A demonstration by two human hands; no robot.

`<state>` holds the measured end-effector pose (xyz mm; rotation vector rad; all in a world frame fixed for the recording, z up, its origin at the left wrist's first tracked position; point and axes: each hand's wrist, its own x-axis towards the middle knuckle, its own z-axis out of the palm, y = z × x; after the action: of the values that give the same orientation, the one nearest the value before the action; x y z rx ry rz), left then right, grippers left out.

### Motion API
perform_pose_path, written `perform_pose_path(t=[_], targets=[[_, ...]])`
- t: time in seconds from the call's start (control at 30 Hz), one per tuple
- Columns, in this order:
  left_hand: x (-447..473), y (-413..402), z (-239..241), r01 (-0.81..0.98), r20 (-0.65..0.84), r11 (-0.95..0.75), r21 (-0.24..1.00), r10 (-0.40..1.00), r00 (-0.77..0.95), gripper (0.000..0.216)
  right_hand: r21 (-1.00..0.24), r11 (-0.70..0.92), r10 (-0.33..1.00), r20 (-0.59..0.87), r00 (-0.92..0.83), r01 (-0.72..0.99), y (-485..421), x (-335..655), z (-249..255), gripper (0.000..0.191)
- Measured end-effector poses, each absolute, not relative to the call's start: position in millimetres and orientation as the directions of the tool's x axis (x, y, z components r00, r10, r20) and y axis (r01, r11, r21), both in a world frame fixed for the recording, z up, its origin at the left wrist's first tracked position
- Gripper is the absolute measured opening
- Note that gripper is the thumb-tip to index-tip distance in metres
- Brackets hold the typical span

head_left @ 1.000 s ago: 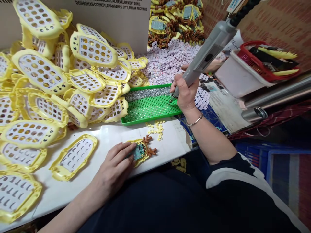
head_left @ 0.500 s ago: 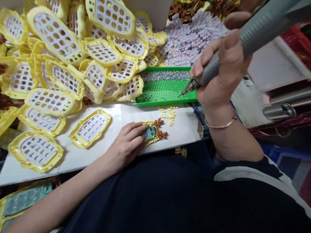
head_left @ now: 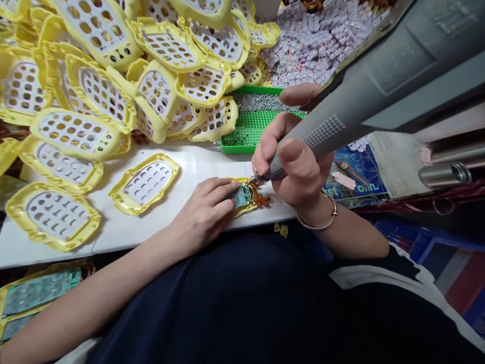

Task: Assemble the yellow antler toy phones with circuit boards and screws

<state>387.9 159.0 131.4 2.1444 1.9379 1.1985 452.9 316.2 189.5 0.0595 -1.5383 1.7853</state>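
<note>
My left hand (head_left: 204, 215) lay flat on the white work board (head_left: 189, 167), its fingers (head_left: 223, 194) pressed down together on the small yellow toy part (head_left: 248, 194), the one with the green circuit board and brown antlers. That hold pinned the part against the board so it could not turn or slide under the tool. My right hand (head_left: 299, 169) was clamped around the grey electric screwdriver (head_left: 341, 121), gripped low near the nose like a pen for fine control, with the thumb laid along the ribbed grip. The driver leaned up and away toward 1 o'clock while its bit (head_left: 253, 179) met the top edge of the part. Whether a screw sat on the bit I could not tell; the tip was too small in the view. The part lay at 3 o'clock from my left hand, under its fingertips, and at 8 o'clock from my right hand, just beside it. The green screw tray (head_left: 246, 134) stood at 12 o'clock from the part, near enough for a short reach. The yellow keypad shells (head_left: 147, 179) were heaped from 9 to 12 o'clock, one lying alone on the board close to my left hand. A bracelet (head_left: 322, 225) circled my right wrist.
</note>
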Motion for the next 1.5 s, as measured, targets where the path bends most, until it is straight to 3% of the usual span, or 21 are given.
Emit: perform_pose_path(t=[0.23,0.37,0.57,0.67,0.8,0.93,1.13,1.27,1.4,1.5], targets=[[388,158,131,0.838,0.506,-0.227,0.497,0.86,-0.067,0.004,-0.877,0.0,0.517,0.412,-0.75,-0.481,315,451,194,0.038],[388,158,130,0.839,0.511,-0.232,0.493,0.857,-0.064,0.004,-0.857,0.017,0.472,0.461,-0.752,-0.515,313,449,191,0.028],[389,158,129,0.845,0.524,-0.23,0.483,0.849,-0.068,0.003,-0.905,0.049,0.497,0.389,-0.776,-0.423,314,452,193,0.039],[389,159,129,0.851,0.539,-0.235,0.47,0.84,-0.066,0.005,-0.869,0.087,0.493,0.463,-0.737,-0.488,316,456,197,0.038],[389,160,130,0.858,0.559,-0.239,0.454,0.826,-0.065,0.006,-0.855,-0.03,0.491,0.439,-0.753,-0.518,318,459,201,0.031],[390,158,130,0.877,0.557,-0.214,0.43,0.828,-0.071,0.005,-0.804,-0.012,0.51,0.506,-0.695,-0.595,319,457,206,0.033],[392,152,138,0.905,0.577,-0.143,0.4,0.806,-0.128,0.009,-0.81,-0.086,0.523,0.459,-0.718,-0.58,312,461,215,0.033],[393,153,155,0.822,0.575,-0.099,0.56,0.761,-0.301,0.02,-0.785,-0.078,0.514,0.497,-0.7,-0.614,303,461,220,0.036],[393,158,167,0.54,0.367,-0.09,0.837,0.823,-0.433,0.015,-0.785,-0.024,0.512,0.522,-0.682,-0.619,294,459,224,0.041],[393,160,170,0.391,0.273,-0.087,0.916,0.85,-0.451,0.01,-0.804,0.012,0.511,0.516,-0.687,-0.595,291,460,224,0.045]])
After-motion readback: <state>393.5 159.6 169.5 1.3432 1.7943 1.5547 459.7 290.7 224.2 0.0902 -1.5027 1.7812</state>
